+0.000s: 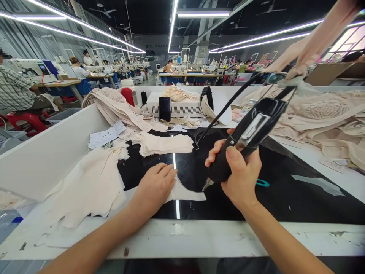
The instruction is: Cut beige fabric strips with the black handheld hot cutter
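Note:
My right hand (242,173) is wrapped around a black corded handheld power tool (256,123) with a silver plate on its side. The tool tilts down to the left, and its pointed metal tip (207,184) is at the curved edge of a pale fabric piece (189,193). I cannot tell whether the tip touches the cloth. Flat on that piece lies my left hand (156,186), fingers stretched out and holding nothing, covering its left part. Underneath is a glossy black board (228,207). A stack of pale cut fabric pieces (167,144) sits just beyond my left hand.
Larger pale fabric sheets (88,182) and a written paper slip (107,135) lie left. At the back are a white vented box (182,104), a phone (164,109) and a red thread cone (127,96). A teal ring-shaped item (262,183) is beside my right wrist; fabric heaps (319,114) fill the right.

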{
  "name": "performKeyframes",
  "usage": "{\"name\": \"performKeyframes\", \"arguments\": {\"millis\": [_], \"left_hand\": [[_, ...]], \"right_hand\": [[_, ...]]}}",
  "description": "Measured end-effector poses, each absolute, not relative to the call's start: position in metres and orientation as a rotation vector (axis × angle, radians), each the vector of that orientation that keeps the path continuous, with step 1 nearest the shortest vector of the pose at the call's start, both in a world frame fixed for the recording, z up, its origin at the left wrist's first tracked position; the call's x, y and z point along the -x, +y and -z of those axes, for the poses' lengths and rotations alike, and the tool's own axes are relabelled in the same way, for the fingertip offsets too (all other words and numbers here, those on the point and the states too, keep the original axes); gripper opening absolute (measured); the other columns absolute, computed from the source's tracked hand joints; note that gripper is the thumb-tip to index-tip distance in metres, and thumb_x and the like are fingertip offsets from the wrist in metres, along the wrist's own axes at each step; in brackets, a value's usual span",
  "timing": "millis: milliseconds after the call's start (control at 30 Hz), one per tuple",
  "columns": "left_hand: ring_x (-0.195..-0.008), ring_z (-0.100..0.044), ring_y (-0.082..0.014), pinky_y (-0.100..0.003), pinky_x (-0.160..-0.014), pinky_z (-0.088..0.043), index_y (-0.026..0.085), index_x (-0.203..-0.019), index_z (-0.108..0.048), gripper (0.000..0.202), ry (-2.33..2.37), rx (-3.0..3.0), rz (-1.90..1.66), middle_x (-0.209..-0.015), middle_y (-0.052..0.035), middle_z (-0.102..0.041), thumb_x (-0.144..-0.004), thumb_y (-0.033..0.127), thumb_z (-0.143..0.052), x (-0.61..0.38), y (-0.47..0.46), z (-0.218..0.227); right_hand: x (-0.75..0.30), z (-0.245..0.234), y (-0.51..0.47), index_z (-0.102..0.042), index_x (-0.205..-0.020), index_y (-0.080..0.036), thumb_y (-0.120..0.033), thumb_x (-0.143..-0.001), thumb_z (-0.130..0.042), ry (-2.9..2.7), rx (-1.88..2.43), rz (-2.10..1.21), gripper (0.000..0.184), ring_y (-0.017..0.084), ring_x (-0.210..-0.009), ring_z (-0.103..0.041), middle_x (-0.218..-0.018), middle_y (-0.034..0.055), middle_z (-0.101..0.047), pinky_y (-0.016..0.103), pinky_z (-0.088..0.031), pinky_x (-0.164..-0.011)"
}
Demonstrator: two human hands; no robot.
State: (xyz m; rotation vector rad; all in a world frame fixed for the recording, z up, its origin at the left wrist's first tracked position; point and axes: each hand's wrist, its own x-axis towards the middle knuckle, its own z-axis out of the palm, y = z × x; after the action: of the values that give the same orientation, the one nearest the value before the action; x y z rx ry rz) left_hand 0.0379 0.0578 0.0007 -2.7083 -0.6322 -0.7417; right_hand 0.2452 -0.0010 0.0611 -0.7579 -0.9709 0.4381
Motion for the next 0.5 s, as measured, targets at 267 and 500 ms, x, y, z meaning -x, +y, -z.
{"name": "performKeyframes", "arguments": {"millis": [267, 500], "left_hand": [[-0.108, -0.071, -0.0207, -0.036, -0.099, -0.060, 0.015, -0.125, -0.071, 0.026, -0.257, 2.997, 0.872, -0.117, -0.0063, -0.078, -0.117, 0.030, -0.050, -0.051, 0.025, -0.005], [-0.105, -0.072, -0.0260, -0.042, -0.094, -0.063, 0.015, -0.128, -0.070, 0.029, -0.281, 3.064, 0.738, -0.115, -0.0082, -0.075, -0.114, 0.038, -0.058, -0.052, 0.026, 0.005]], "right_hand": [[-0.249, -0.053, -0.009, -0.060, -0.123, -0.028, -0.046, -0.092, -0.087, -0.975, 0.758, -0.448, 0.045, 0.015, -0.061, -0.062, -0.082, -0.0050, -0.068, 0.029, -0.059, -0.053], [-0.251, -0.050, -0.010, -0.063, -0.116, -0.029, -0.044, -0.093, -0.086, -0.979, 0.763, -0.448, 0.036, 0.015, -0.062, -0.063, -0.083, -0.0053, -0.068, 0.029, -0.060, -0.055]]}}
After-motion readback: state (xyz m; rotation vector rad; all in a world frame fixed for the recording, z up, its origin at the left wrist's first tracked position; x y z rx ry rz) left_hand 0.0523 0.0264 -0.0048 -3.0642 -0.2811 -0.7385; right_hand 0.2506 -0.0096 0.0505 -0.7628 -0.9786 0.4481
